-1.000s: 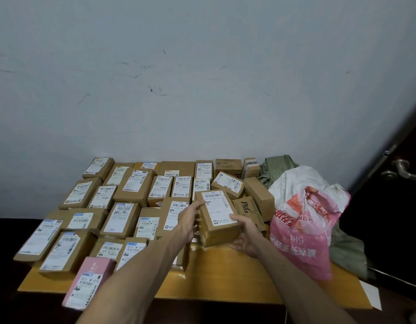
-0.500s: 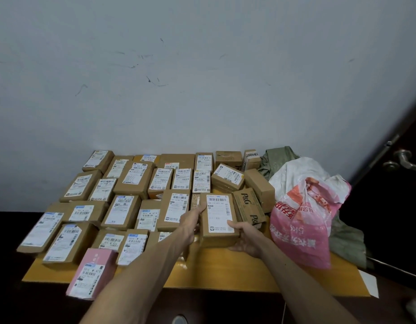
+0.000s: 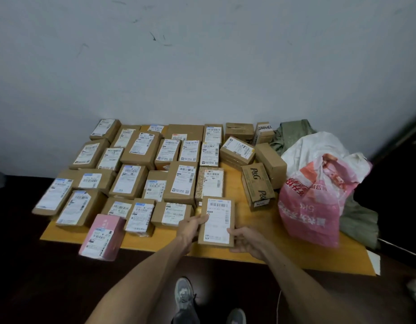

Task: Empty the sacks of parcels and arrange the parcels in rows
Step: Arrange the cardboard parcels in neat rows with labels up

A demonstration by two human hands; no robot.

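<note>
The person stands at the tabletop [image 3: 260, 256] with both arms stretched out. The left hand [image 3: 190, 226] holds the left side of a brown parcel [image 3: 216, 220], with the thumb on its white label. The right hand [image 3: 245, 239] holds the near right corner of the same parcel, and its fingers are curled at the edge.

The brown parcel lies flat with its label up. It is close to the front edge of the tabletop, at the right end of the front row. I cannot tell if it sits all the way down on the wood or is a little lifted.

To its left are many other parcels [image 3: 130, 181] in rows that go back to the wall [image 3: 202, 66]. Most are brown with white labels on top. A few sit on top of others. A pink parcel [image 3: 102, 237] at the front left sticks out over the edge.

To the right, past some bare wood, is a box with "P&G" [image 3: 257, 185] on it. Further right a pink bag [image 3: 312, 206] with red letters sits slumped. Behind it is a white sack [image 3: 316, 146]. A green sack [image 3: 293, 134] lies behind them and hangs down at the right side.

Down on the dark floor [image 3: 38, 288] I see the person's grey shoes [image 3: 184, 298].
</note>
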